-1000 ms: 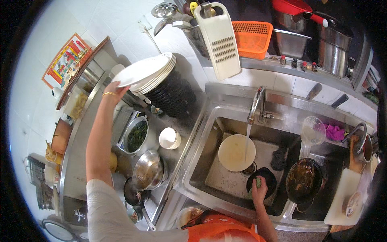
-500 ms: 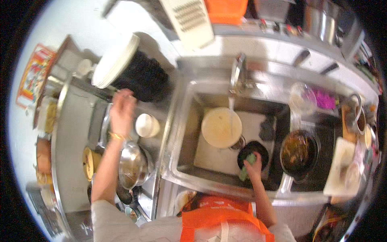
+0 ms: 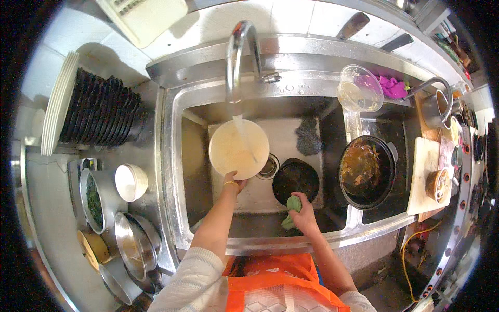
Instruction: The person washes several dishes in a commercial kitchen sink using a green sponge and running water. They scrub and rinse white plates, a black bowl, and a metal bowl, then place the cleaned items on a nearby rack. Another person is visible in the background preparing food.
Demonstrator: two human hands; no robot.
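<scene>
In the sink basin (image 3: 195, 200), a round cream-coloured bowl (image 3: 231, 148) sits under the running tap (image 3: 241, 62), and water pours into it. My left hand (image 3: 236, 182) grips the bowl's near rim, thumb on the edge and fingers underneath. A green cloth (image 3: 293, 203) is bunched in my right hand (image 3: 305, 216), whose fingers are closed around it. Just beyond that hand lies a round black bowl (image 3: 296, 182), its near edge touched by the cloth. Between the two bowls the drain (image 3: 268, 167) shows.
Behind the black bowl is a dark scouring pad (image 3: 308, 136). On the right, a black pot (image 3: 366, 171) holds brownish liquid with scraps, near a clear plastic tub (image 3: 359, 88) and a cutting board (image 3: 420, 179). Leftward stand black plates (image 3: 101, 109), white bowls (image 3: 130, 182) and metal pans (image 3: 135, 244).
My left hand has come from beside the stacked plates on the left to the cream bowl's rim. My right hand still holds the green cloth at the black bowl. The whole view has shifted.
</scene>
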